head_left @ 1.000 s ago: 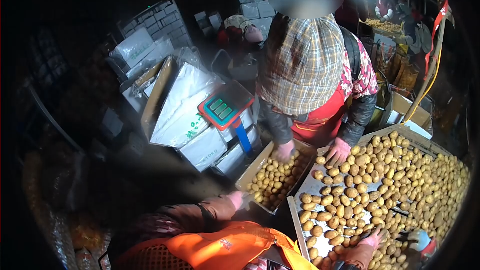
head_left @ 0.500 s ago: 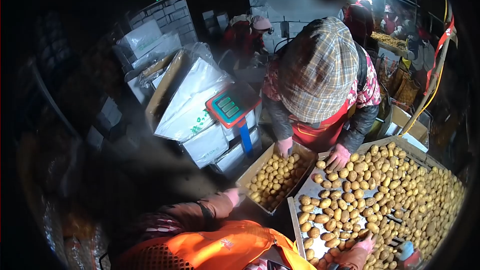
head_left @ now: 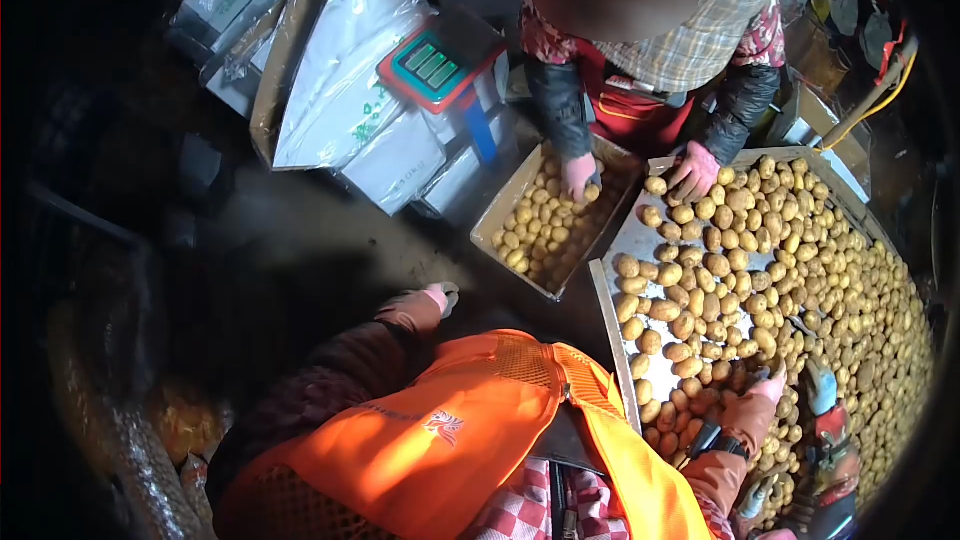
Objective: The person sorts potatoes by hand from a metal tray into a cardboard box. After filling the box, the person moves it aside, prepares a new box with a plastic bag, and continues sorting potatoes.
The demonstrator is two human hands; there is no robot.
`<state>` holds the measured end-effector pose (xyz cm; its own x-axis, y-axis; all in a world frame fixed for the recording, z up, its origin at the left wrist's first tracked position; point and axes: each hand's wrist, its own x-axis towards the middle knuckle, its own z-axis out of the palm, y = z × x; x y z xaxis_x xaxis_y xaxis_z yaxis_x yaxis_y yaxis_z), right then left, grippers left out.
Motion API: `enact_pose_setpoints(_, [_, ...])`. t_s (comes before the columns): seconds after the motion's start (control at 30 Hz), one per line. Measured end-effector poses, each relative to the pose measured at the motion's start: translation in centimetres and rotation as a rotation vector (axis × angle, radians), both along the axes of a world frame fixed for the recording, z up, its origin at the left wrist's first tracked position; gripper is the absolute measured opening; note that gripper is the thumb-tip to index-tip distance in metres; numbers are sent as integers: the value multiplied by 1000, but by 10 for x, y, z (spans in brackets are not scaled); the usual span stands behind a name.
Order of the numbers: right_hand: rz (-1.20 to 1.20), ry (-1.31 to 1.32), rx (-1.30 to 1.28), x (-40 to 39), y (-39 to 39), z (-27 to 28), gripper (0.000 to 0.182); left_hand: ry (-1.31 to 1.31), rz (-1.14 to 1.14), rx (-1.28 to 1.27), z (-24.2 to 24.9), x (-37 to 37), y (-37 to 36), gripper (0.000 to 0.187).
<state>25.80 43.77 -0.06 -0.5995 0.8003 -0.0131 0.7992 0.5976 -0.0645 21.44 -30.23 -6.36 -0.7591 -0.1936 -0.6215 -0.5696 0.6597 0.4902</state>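
My left hand [head_left: 440, 297], in a pink glove with grey fingertips, hangs low over the dark floor, left of a cardboard box [head_left: 482, 232]. Its fingers curve loosely with nothing visible in them, apart from the box. Potatoes [head_left: 540, 212] partly fill that box. My right hand [head_left: 768, 382], also gloved, reaches among the potatoes [head_left: 715, 290] spread over the metal sorting table [head_left: 630, 240]. Its fingers stretch toward several potatoes and seem to touch them; the fingertips are partly hidden. A dark band circles my right wrist.
Opposite, a co-worker has one hand [head_left: 580, 177] at a potato in the box and the other hand [head_left: 695, 172] on table potatoes. Another person's blue-grey glove [head_left: 820, 385] is at lower right. A digital scale [head_left: 430, 65] stands beside white cartons [head_left: 345, 70].
The view has tilted down. My left hand has moved away from the box's side. My right hand stays among the potatoes. The co-worker's hand has risen slightly inside the box.
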Motion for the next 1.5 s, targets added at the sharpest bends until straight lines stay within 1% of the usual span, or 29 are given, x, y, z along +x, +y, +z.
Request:
enact_pose_setpoints(0.23, [4,1,-13,-1,-8,-1,49,-46,82,47,-48,5,-38,25])
enact_pose_setpoints(0.37, [9,12,-20,0,-15,-1,48,-54,205,211,-106,-6,-58,26])
enact_pose_setpoints(0.4, [11,15,-20,2,-16,1,48,-73,299,329,-127,-8,-67,27])
enact_pose_setpoints(0.47, [12,18,-30,0,-21,1,48,-134,674,692,-172,-16,-87,27])
enact_pose_setpoints(0.5, [13,18,-31,-1,-22,1,48,-162,847,807,-190,-18,-95,28])
enact_pose_setpoints(0.53, [14,18,-36,-1,-24,0,48,-144,622,659,-185,-17,-93,28])
enact_pose_setpoints(0.6, [17,24,-42,-2,-25,0,47,-99,173,367,-189,-12,-94,29])
enact_pose_setpoints(0.63, [19,23,-40,-1,-26,0,47,-128,330,544,-190,-13,-97,29])
enact_pose_setpoints(0.73, [25,27,-50,-2,-28,-1,47,-63,196,291,-149,-15,-75,28])
enact_pose_setpoints(0.87, [48,50,-62,-4,-40,-3,46,-13,23,99,-111,-13,-58,29])
enact_pose_setpoints(0.93, [72,85,-70,-10,-52,-6,46,24,-112,-20,-99,-12,-57,30])
enact_pose_setpoints(1.03, [150,203,-82,-19,-88,-10,46,131,-456,-336,-86,-27,-56,31])
enact_pose_setpoints(1.07, [197,254,-101,-21,-105,-11,46,138,-477,-373,-79,-32,-56,32])
enact_pose_setpoints(1.17, [386,407,-172,-35,-162,-11,45,13,-88,31,-65,-55,-62,40])
enact_pose_setpoints(1.23, [502,461,-221,-43,-201,-7,45,55,29,106,-53,-69,-56,40])
enact_pose_setpoints(1.27, [547,469,-213,-47,-221,4,46,47,22,126,-68,-78,-63,38])
enact_pose_setpoints(1.3, [592,469,-210,-50,-237,10,48,31,18,145,-93,-89,-76,36])
enact_pose_setpoints(1.33, [592,387,-250,-52,-247,8,54,48,86,228,-104,-96,-80,29])
enact_pose_setpoints(1.37, [560,274,-248,-53,-260,18,59,95,59,248,-114,-106,-83,27])
enact_pose_setpoints(1.43, [580,154,-196,-51,-264,11,63,165,41,281,-123,-110,-95,22])
enact_pose_setpoints(1.5, [589,96,-209,-44,-271,16,65,210,-342,-168,-97,-119,-92,12])
